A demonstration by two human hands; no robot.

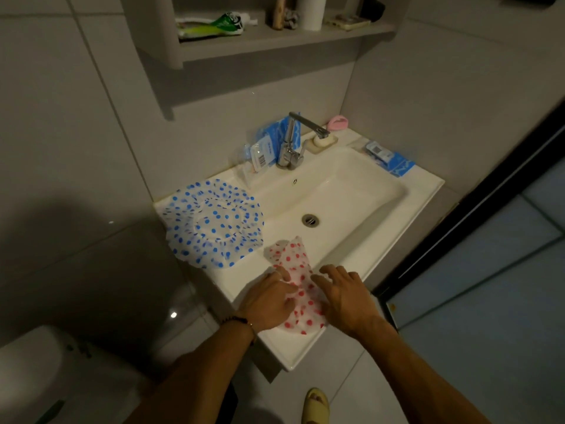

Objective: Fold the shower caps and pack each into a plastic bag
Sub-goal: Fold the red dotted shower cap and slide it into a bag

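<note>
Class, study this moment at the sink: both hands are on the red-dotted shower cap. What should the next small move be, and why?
Probably fold the red-dotted cap over once more. Left hand and right hand press it on the sink rim, yet it looks too long and loose for bagging. The blue-dotted cap lies unfolded, so it can wait.

White sink (pixel 360 240) rim carries a blue-dotted shower cap (pixel 214 221) at left and a red-dotted shower cap (pixel 298 289) on the front edge. Plastic packets (pixel 266 148) lean beside the faucet (pixel 292 145); another packet (pixel 389 159) lies at right by the soap (pixel 323 141).
</note>
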